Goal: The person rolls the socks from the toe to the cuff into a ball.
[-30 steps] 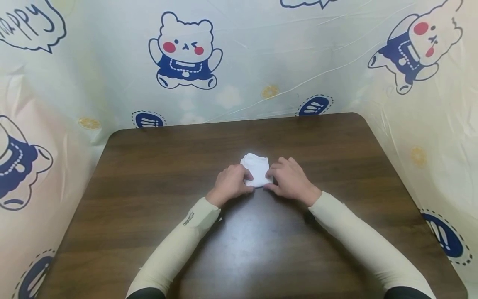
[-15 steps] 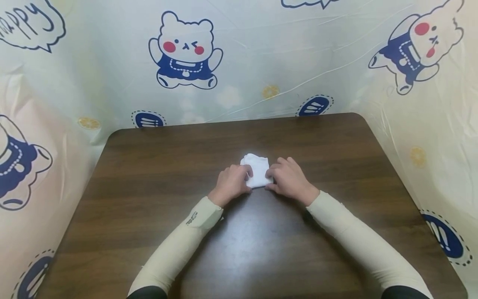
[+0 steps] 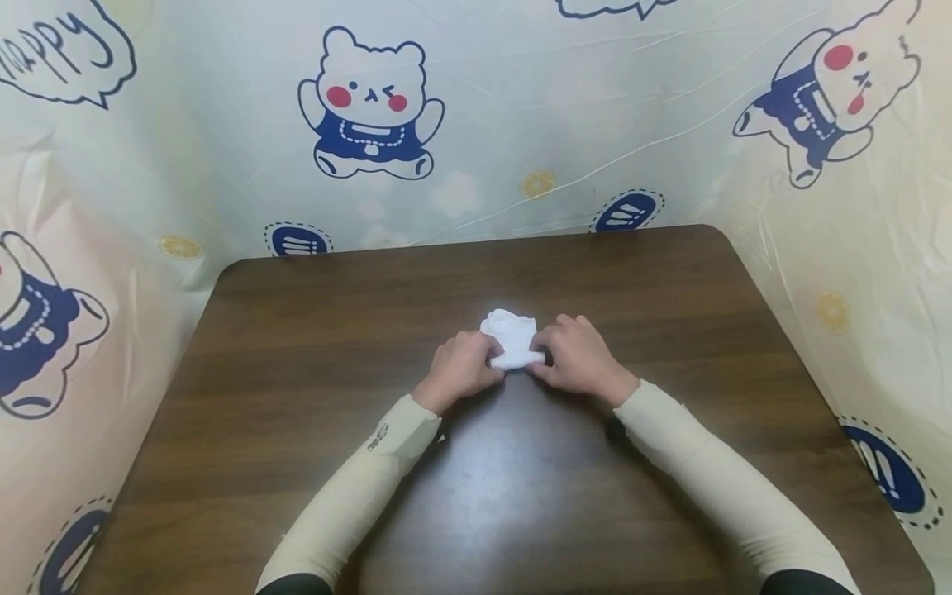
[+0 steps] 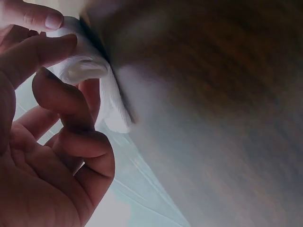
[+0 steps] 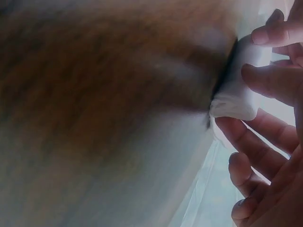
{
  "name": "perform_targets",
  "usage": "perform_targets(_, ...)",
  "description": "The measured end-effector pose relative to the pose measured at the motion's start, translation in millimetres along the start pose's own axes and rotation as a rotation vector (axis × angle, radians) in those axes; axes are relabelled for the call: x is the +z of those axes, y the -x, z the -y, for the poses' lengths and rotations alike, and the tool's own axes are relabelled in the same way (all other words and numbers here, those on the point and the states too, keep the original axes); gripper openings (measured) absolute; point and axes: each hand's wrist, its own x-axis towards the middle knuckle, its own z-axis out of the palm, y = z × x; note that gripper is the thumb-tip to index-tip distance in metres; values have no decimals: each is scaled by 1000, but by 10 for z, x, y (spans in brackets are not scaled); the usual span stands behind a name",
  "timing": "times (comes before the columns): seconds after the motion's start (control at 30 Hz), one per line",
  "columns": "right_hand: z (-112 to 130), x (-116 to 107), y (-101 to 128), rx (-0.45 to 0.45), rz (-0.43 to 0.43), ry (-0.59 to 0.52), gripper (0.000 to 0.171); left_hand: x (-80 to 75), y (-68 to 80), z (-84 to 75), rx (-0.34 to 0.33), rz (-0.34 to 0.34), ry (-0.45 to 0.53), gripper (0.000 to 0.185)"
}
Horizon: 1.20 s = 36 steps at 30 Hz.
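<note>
A small folded white cloth (image 3: 513, 335) lies near the middle of the brown table, its near edge turned up into a thick roll. My left hand (image 3: 463, 365) pinches the left end of that roll between thumb and curled fingers. At the right end, my right hand (image 3: 580, 360) grips it the same way. The left wrist view shows the coiled end of the cloth (image 4: 87, 68) beside the fingertips, with a flat layer reaching beyond it. In the right wrist view the rolled cloth (image 5: 239, 92) sits between thumb and fingers, close over the tabletop.
The dark wooden table (image 3: 312, 330) has rounded far corners. A pale curtain (image 3: 491, 124) printed with cartoon bears hangs behind it and along both sides. Light sleeves (image 3: 357, 487) cover both forearms.
The cloth's near edge has been rolled up and away from me, so the piece looks shorter front to back. Both hands keep nearly the same place, their fingers now closer round the edge.
</note>
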Motion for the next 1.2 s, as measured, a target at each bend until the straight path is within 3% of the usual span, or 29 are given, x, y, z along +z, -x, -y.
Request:
perform_targets(0.5, -36, -52, 12, 115, 71, -259, 26, -42, -4, 31, -40, 38, 191, 17)
perform_targets(0.73, -45, -64, 3, 124, 65, -332, 23, -58, -1, 35, -92, 42, 285, 22)
perform_targets(1.2, -11, -49, -2, 167, 80, -389, 20, -39, -7, 59, -132, 22, 274, 22)
